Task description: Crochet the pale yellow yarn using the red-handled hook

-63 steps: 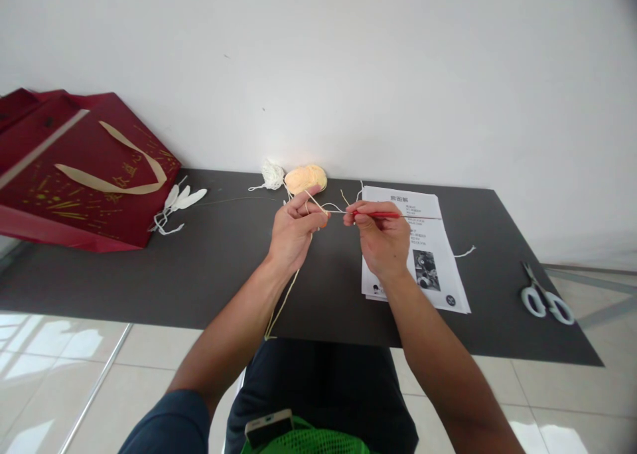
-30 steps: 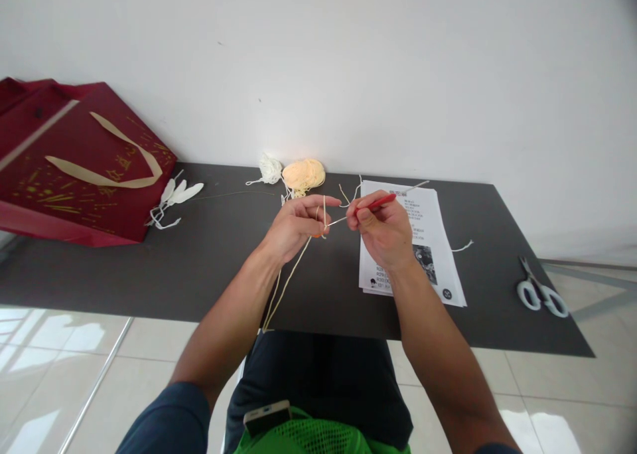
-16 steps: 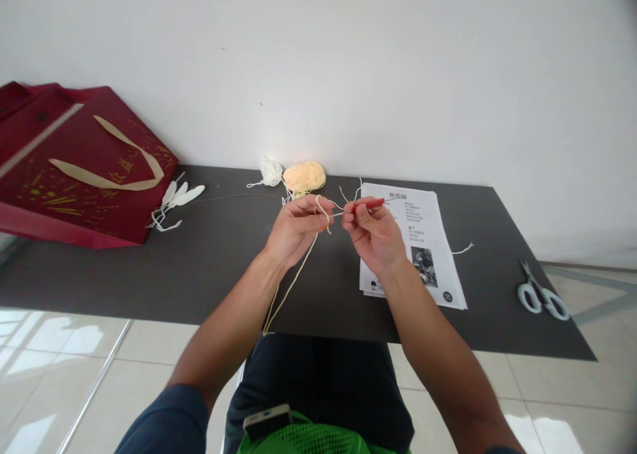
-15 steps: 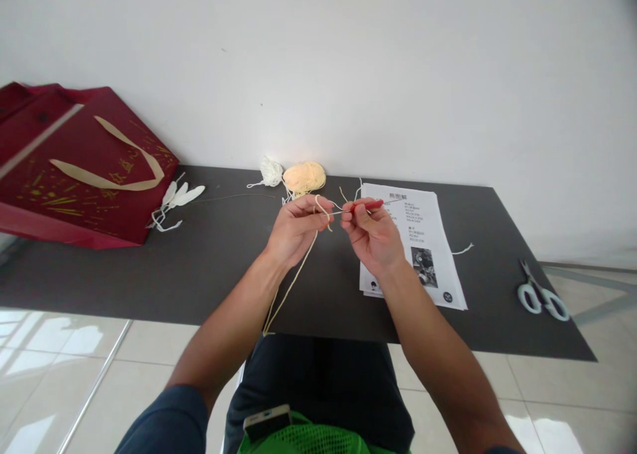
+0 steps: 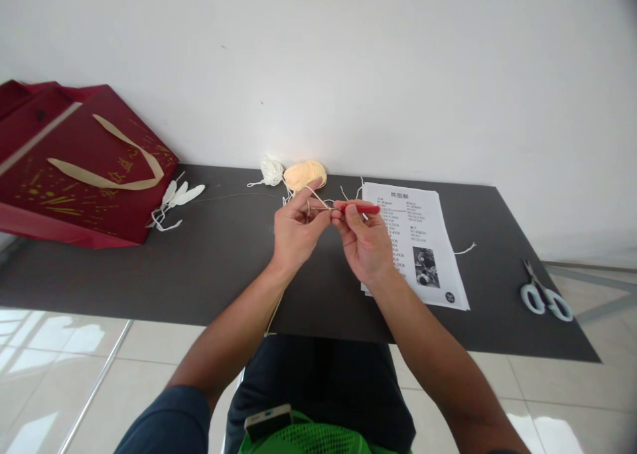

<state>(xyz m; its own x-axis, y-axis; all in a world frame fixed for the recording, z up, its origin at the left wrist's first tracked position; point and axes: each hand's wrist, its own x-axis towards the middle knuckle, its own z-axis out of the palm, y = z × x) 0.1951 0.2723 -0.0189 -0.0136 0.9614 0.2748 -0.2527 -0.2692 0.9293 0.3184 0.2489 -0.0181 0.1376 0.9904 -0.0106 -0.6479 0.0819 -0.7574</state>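
Cream in colour, the yarn strand (image 5: 314,198) is thin and loops between both hands above the middle of the dark worktop (image 5: 223,261). One length trails down past the front edge and another runs back to the pale peach yarn ball (image 5: 304,174) by the wall. The left hand (image 5: 294,231) has its fingers pinched together on the strand. The right hand (image 5: 365,241) has its fingers clamped on a red-handled crochet hook (image 5: 359,208), whose metal tip is at the loop. A dark red gift bag (image 5: 74,168) lies flat at the left, its contents hidden. A printed sheet (image 5: 423,241) lies beneath the right hand.
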